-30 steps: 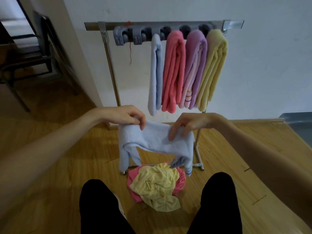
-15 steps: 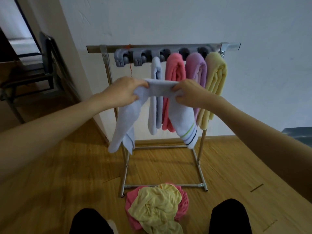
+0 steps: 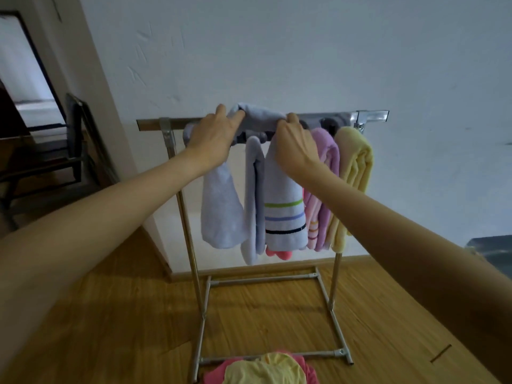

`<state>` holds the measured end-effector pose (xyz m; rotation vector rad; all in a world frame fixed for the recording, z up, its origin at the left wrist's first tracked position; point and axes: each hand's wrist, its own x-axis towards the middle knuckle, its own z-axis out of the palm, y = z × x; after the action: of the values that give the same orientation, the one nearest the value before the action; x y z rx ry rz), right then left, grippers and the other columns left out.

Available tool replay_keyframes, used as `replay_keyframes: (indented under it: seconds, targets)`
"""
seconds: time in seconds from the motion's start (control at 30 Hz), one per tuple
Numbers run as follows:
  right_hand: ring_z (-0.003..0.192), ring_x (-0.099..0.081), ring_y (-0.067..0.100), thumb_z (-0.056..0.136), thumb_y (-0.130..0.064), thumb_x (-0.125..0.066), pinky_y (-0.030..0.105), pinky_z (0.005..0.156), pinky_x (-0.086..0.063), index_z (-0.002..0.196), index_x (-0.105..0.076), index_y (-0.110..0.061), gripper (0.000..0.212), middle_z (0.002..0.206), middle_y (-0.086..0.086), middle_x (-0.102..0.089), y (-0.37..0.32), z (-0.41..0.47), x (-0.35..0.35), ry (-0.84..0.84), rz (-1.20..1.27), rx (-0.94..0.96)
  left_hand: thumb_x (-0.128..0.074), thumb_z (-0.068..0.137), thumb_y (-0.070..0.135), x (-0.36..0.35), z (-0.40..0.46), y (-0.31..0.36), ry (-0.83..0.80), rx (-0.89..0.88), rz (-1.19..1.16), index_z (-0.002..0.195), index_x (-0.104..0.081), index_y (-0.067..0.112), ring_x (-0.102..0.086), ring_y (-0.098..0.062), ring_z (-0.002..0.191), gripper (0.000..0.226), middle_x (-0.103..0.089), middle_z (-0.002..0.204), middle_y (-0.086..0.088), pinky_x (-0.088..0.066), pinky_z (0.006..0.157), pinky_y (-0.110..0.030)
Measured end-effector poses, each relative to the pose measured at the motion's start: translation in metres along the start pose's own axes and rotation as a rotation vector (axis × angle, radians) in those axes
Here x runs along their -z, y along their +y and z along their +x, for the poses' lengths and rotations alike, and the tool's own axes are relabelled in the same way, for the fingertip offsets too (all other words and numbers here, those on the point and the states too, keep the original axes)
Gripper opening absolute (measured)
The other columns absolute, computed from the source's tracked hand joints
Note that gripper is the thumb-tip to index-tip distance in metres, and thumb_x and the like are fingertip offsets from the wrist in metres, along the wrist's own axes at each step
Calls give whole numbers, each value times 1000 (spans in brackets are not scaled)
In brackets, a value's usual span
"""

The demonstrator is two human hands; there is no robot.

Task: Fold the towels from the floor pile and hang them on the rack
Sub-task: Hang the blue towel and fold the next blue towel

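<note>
We hold a pale blue towel (image 3: 279,195) up at the top bar of the rack (image 3: 149,124), both arms stretched forward. The left hand (image 3: 213,137) grips the towel's left part, fingers (image 3: 235,119) curled over the bunched fabric at bar height; below that hand one end hangs as a plain blue flap. The right hand (image 3: 295,146) pinches the fabric at its right part, thumb and fingers closed on the cloth, and the other end drops from it, showing green, blue and dark stripes near its lower edge. The span between our hands lies bunched on or just above the bar; we cannot tell whether it already rests on it.

On the rack hang folded towels side by side: a light blue towel (image 3: 253,206) between the two hanging ends of ours, a pink towel (image 3: 279,254) mostly hidden behind the striped end with only its bottom showing, a purple towel (image 3: 327,162), and a yellow towel (image 3: 356,173) at the right end of the bar. A grey clip strip (image 3: 329,123) runs along the bar behind our hands.

The rack stands on a wooden floor (image 3: 124,314) just in front of a white wall (image 3: 304,51). At the bottom edge of the view the floor pile (image 3: 263,370) lies just in front of the rack's base: a crumpled yellow towel on top of a pink one. A dark chair (image 3: 55,151) stands at the left.
</note>
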<state>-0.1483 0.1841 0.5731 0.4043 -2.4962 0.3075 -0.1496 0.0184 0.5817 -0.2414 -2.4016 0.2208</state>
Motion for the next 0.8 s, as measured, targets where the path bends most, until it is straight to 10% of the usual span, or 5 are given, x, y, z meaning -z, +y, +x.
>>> replay_keyframes:
  seconds: [0.27, 0.43, 0.67, 0.8]
  targets:
    - [133, -32, 35, 99, -11, -36, 39, 101, -33, 144, -28, -3, 46, 158, 18, -5, -6, -3, -61, 33, -32, -17, -47, 91, -1, -43, -1, 4, -15, -35, -76, 133, -38, 1, -57, -40, 91, 43, -51, 117, -24, -50, 71, -45]
    - [116, -49, 39, 92, -3, -49, 43, 81, -43, 127, -51, 6, 37, 151, 23, -29, -2, -17, -94, 143, 33, 48, -45, 95, 5, -65, -10, 8, -47, -49, 17, 142, -30, 5, -59, -36, 91, 50, -49, 120, -21, -47, 61, -39]
    - [123, -49, 27, 95, -28, -16, 29, 104, -37, 139, -41, -1, 58, 142, 15, -46, 21, -37, -127, 63, 359, 100, -55, 94, 15, -95, -23, 11, 16, -154, -41, 140, -34, 11, -59, -34, 91, 51, -51, 122, -18, -54, 60, -44]
    - [137, -36, 21, 101, -9, -30, 27, 111, -31, 147, -29, -8, 47, 153, 6, -32, 32, -36, -130, 91, 368, 174, -43, 97, 17, -107, -44, 19, 48, -71, -168, 145, -30, 13, -52, -34, 93, 51, -48, 118, -18, -40, 58, -34]
